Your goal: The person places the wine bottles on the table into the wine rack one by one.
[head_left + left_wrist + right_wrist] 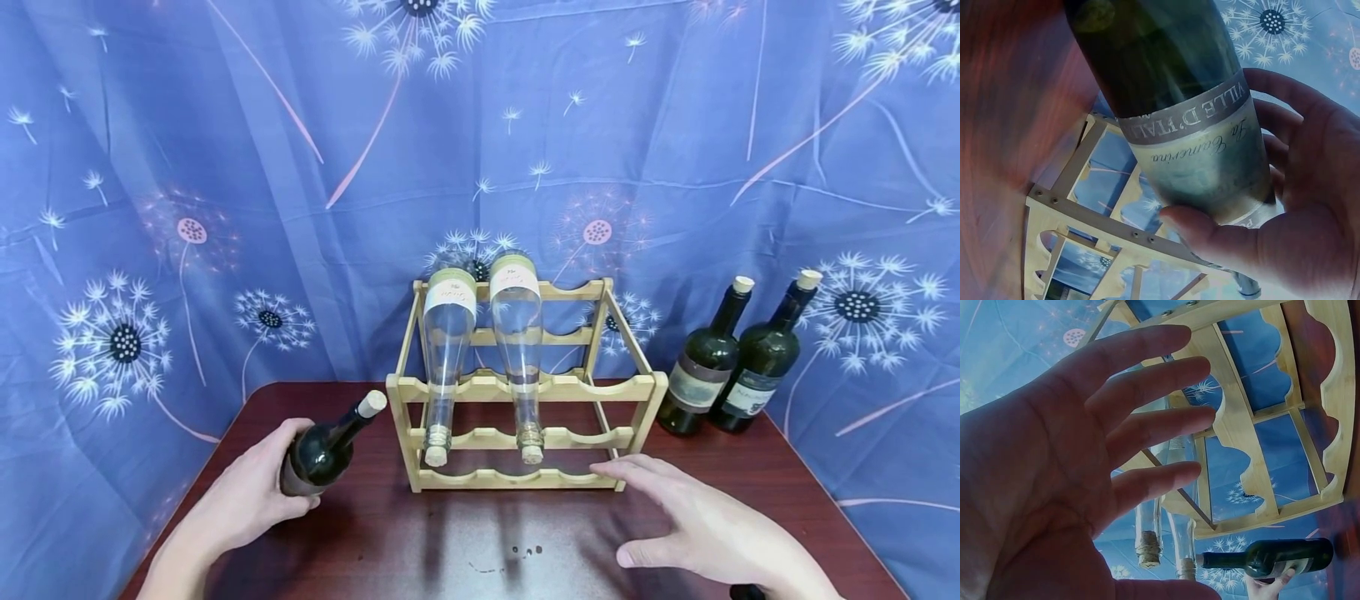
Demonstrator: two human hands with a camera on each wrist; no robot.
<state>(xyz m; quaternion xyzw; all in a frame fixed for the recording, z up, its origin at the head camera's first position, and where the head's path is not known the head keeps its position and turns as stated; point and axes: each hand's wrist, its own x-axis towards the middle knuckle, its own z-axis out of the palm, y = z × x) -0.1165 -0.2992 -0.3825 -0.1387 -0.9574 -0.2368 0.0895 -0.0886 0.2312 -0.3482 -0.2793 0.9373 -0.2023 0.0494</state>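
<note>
My left hand (pixel 251 492) grips a dark green wine bottle (pixel 322 454) around its body, left of the wooden rack. The bottle tilts, its corked neck leaning to the right. In the left wrist view, fingers and thumb wrap the bottle's label (pixel 1200 150). My right hand (pixel 693 521) holds nothing; its fingers are spread near the rack's front right corner. On the top tier of the wooden wine rack (pixel 525 387) lie two clear corked bottles, a left one (pixel 448 333) and a right one (pixel 517 325), corks toward me.
Two dark green corked bottles, one nearer (pixel 701 367) and one behind it (pixel 761 367), stand right of the rack. A blue dandelion-print cloth (pixel 300 208) hangs behind the dark red table (pixel 390 550). Small dark marks lie on the tabletop before the rack.
</note>
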